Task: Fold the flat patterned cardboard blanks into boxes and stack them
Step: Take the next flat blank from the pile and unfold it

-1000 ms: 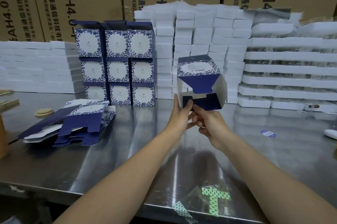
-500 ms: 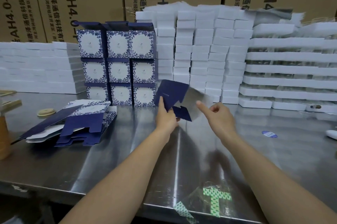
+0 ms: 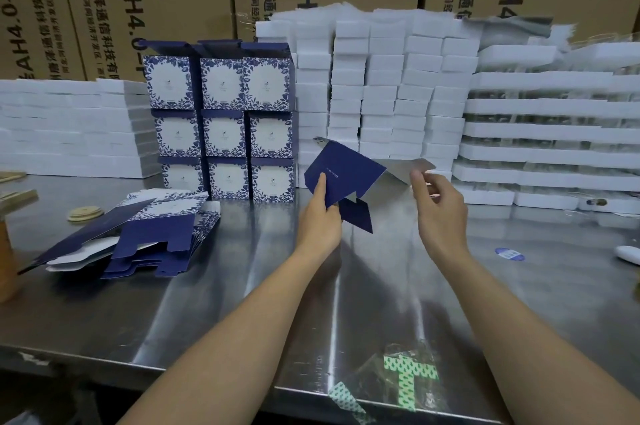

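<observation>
Change: the carton (image 3: 343, 171), upright and squared a second ago, now lies tipped and half collapsed. Its navy panel faces me, low above the worktop (image 3: 242, 303) at 12 o'clock of my view.
Left grip (image 3: 320, 216): thumb on the navy panel, fingers behind, pinching the carton near its 7 o'clock corner. It has kept its hold throughout.
Right grip (image 3: 438, 206): it has left the bottom flaps and come round to the carton's 3 o'clock side. The thumb tip meets the edge of the silver flap (image 3: 398, 178) and the fingers are loosely curled. I cannot tell whether it pinches or only touches.
Meaning: I judge the bottom is not yet locked and the flaps are being reset, so this carton is not ready to stack.
Stack (image 3: 225, 119): nine finished boxes, three by three, at 11 o'clock, unchanged.
Flat blanks (image 3: 152, 227): a pile at 9 o'clock, still to fold.
</observation>
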Demonstrator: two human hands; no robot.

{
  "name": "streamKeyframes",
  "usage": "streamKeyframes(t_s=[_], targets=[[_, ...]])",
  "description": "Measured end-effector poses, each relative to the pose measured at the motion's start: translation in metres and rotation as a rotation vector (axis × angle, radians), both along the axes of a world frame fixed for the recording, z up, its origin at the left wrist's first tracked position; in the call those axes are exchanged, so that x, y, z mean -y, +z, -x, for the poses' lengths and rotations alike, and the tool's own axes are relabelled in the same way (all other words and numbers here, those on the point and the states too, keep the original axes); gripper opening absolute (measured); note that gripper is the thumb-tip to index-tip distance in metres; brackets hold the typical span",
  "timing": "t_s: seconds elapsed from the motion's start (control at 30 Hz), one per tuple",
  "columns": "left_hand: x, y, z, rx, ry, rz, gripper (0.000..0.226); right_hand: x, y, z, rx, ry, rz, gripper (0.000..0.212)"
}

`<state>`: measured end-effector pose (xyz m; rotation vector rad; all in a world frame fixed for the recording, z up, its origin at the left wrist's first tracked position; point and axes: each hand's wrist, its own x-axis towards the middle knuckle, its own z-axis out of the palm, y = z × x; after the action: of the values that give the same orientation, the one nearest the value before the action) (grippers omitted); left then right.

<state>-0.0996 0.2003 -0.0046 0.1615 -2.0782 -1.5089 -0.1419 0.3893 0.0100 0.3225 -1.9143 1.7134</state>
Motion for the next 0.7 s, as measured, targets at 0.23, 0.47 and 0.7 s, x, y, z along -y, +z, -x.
streamKeyframes(t_s=[0.23, 0.47, 0.7], targets=[[0.009, 0.004, 0.003, 0.01, 0.062, 0.011, 0.066, -0.006, 0.0, 0.006, -0.045, 0.062, -0.105, 0.031], [0.008, 0.005, -0.001, -0.013, 0.079, 0.065, 0.067, -0.008, 0.011, 0.0, 0.095, 0.331, 0.286, 0.026], [0.001, 0.009, -0.003, -0.044, 0.018, 0.056, 0.058, -0.012, 0.009, 0.004, 0.098, 0.362, 0.286, 0.03]])
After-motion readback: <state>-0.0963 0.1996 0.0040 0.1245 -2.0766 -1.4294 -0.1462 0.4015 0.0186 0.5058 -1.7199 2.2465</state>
